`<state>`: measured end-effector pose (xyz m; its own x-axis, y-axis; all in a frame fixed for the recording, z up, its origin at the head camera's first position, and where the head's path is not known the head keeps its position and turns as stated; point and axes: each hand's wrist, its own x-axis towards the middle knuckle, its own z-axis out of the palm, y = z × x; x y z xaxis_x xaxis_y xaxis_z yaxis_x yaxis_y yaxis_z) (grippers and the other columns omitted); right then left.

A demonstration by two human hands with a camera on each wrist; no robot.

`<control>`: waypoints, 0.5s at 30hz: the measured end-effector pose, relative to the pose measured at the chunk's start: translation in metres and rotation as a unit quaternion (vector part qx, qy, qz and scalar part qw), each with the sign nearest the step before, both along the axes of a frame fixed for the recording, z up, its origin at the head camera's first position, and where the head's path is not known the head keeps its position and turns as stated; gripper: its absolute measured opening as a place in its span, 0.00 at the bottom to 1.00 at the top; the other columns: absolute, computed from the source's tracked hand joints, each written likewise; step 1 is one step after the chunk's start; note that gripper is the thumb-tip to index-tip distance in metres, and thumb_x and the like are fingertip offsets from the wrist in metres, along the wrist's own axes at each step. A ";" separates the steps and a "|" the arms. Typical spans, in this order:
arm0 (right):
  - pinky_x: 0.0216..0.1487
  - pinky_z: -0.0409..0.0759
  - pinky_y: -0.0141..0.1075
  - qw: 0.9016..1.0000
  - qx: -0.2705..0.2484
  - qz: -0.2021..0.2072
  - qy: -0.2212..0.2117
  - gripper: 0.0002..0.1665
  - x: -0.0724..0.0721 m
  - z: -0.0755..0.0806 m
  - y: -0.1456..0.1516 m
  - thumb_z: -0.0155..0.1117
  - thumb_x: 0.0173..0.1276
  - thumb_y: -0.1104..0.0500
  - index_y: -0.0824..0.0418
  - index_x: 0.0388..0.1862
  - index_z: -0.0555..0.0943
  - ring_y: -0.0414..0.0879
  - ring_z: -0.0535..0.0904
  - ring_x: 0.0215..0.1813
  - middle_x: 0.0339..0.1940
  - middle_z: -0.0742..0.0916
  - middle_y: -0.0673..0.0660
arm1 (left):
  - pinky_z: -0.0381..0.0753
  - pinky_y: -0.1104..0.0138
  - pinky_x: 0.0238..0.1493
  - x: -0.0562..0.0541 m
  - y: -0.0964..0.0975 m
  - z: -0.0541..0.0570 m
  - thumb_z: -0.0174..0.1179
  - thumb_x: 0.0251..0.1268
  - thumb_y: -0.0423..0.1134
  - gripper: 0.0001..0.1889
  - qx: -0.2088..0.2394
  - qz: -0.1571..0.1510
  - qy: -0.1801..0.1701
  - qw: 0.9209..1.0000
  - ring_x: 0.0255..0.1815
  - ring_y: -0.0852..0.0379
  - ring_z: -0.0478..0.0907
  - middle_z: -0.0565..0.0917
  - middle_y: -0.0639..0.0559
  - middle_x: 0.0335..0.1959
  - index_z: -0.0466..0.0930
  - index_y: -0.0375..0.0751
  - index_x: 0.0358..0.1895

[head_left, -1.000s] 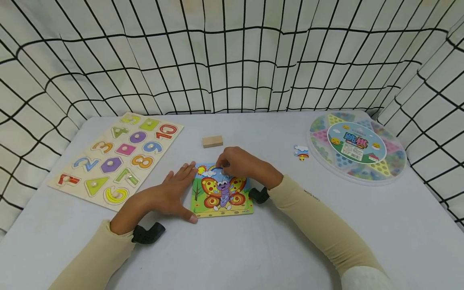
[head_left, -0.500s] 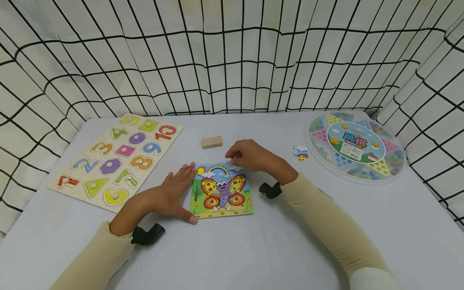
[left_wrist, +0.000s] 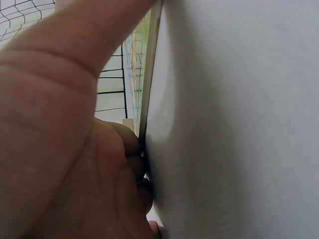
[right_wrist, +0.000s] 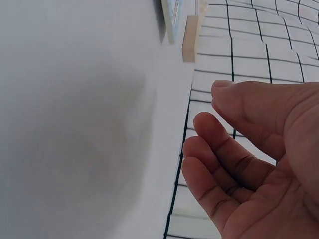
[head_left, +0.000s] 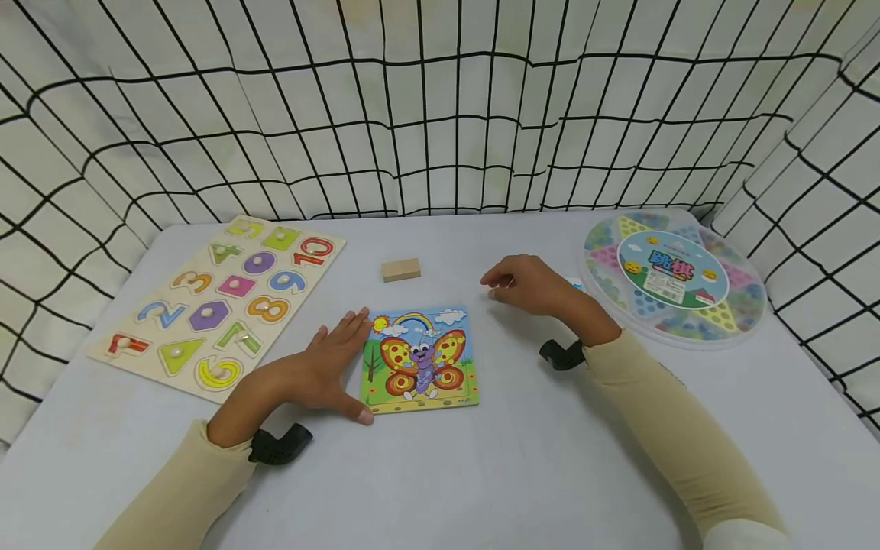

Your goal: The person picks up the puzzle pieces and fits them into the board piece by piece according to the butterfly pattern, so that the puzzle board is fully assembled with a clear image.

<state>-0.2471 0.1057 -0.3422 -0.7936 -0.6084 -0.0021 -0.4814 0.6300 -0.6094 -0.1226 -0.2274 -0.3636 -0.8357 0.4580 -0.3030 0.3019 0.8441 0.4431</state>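
Observation:
A butterfly jigsaw puzzle [head_left: 421, 367] lies flat at the middle of the table, its picture showing whole. Along its left edge rests my left hand [head_left: 323, 374], fingers stretched toward the upper corner and thumb at the lower one. The left wrist view shows those fingertips and thumb against the thin puzzle edge [left_wrist: 149, 74]. My right hand [head_left: 532, 289] hovers over the table to the right of the puzzle, fingers loosely bent, nothing between them in the right wrist view. Behind it, a small puzzle piece [head_left: 574, 283] is mostly hidden.
A wooden number-and-shape board [head_left: 230, 294] lies at the left. Beyond the puzzle sits a small wooden block [head_left: 401, 270]. A round, clear-lidded board game box [head_left: 674, 275] lies at the right. Black netting [head_left: 440, 122] over white cloth encloses the table's back and sides.
My right hand has lifted off the puzzle's top and moved right, toward the small loose piece, which it now mostly covers. The left hand has stayed at the puzzle's edge.

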 end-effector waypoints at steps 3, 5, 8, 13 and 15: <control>0.51 0.77 0.44 1.000 -0.002 -0.009 0.001 0.16 -0.002 0.000 0.013 0.64 0.67 0.65 0.67 0.53 0.82 0.51 0.78 0.48 0.48 0.85 0.59 | 0.31 0.39 0.70 0.000 0.000 0.000 0.73 0.37 0.68 0.71 0.000 0.001 0.000 1.000 0.77 0.41 0.28 0.35 0.39 0.79 0.39 0.32 0.77; 0.53 0.76 0.46 1.000 -0.002 -0.014 0.004 0.17 -0.004 -0.001 0.022 0.64 0.67 0.65 0.68 0.54 0.82 0.53 0.77 0.50 0.49 0.85 0.60 | 0.31 0.40 0.70 0.001 0.000 0.000 0.73 0.37 0.68 0.71 0.000 0.002 -0.001 1.000 0.77 0.40 0.28 0.35 0.39 0.79 0.39 0.32 0.77; 0.58 0.74 0.48 1.000 -0.001 -0.023 0.007 0.18 -0.008 -0.003 0.037 0.64 0.67 0.65 0.69 0.56 0.80 0.55 0.76 0.54 0.52 0.83 0.63 | 0.30 0.40 0.71 0.001 0.000 0.001 0.74 0.37 0.67 0.71 -0.001 0.004 -0.004 1.000 0.77 0.41 0.29 0.35 0.39 0.79 0.39 0.32 0.77; 0.64 0.68 0.52 0.999 0.013 -0.050 -0.010 0.22 -0.009 -0.004 0.060 0.63 0.69 0.62 0.66 0.60 0.78 0.59 0.71 0.62 0.60 0.79 0.63 | 0.30 0.41 0.71 0.002 0.001 0.001 0.74 0.37 0.67 0.71 -0.003 0.006 -0.004 1.000 0.78 0.41 0.29 0.36 0.40 0.79 0.39 0.32 0.77; 0.64 0.68 0.54 0.998 0.019 -0.059 -0.020 0.23 -0.008 -0.004 0.069 0.63 0.69 0.61 0.64 0.63 0.76 0.61 0.69 0.64 0.63 0.77 0.64 | 0.30 0.41 0.71 0.002 0.001 0.002 0.74 0.37 0.67 0.71 -0.003 0.006 -0.004 1.000 0.78 0.41 0.29 0.36 0.40 0.79 0.39 0.32 0.77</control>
<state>-0.2553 0.1744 -0.3461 -0.8589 -0.5090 -0.0563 -0.3780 0.7042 -0.6010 -0.1205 -0.2262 -0.3620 -0.8392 0.4453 -0.3120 0.2880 0.8508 0.4395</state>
